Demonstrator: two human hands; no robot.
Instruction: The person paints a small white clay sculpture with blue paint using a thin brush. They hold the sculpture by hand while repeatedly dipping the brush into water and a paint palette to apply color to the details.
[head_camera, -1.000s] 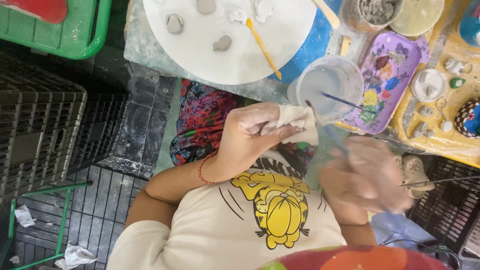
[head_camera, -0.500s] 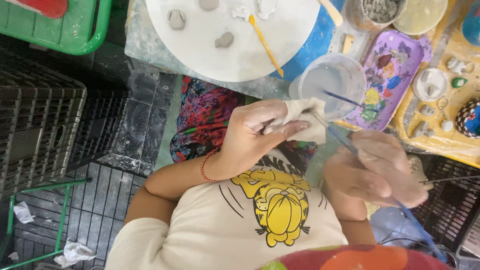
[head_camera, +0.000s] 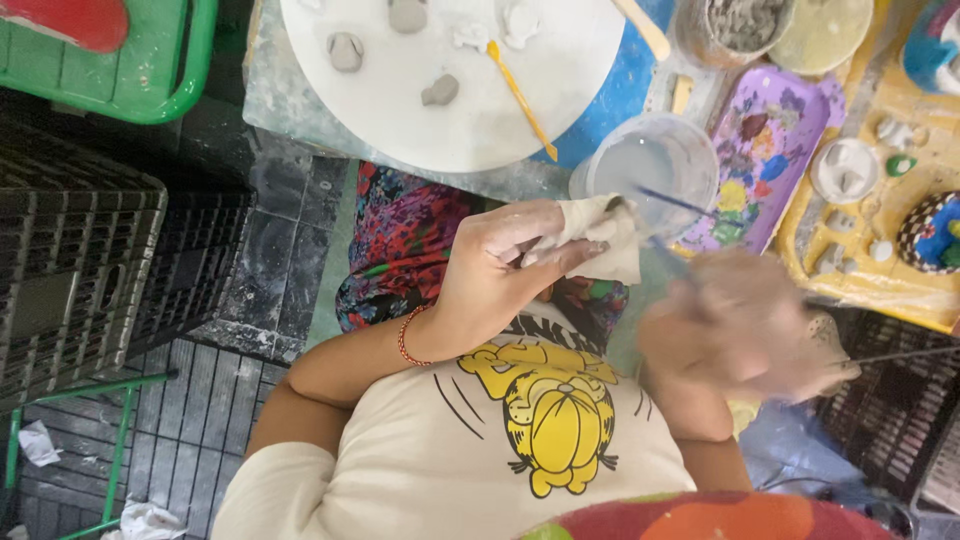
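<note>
Left hand (head_camera: 490, 290) fingers clamped on pale clay piece (head_camera: 600, 235); right hand (head_camera: 745, 325) blurred, gripping thin brush (head_camera: 665, 200) — risks tipping water cup (head_camera: 650, 170), just beside.

Showing no package, label, sign or screen anywhere in the frame.
</note>
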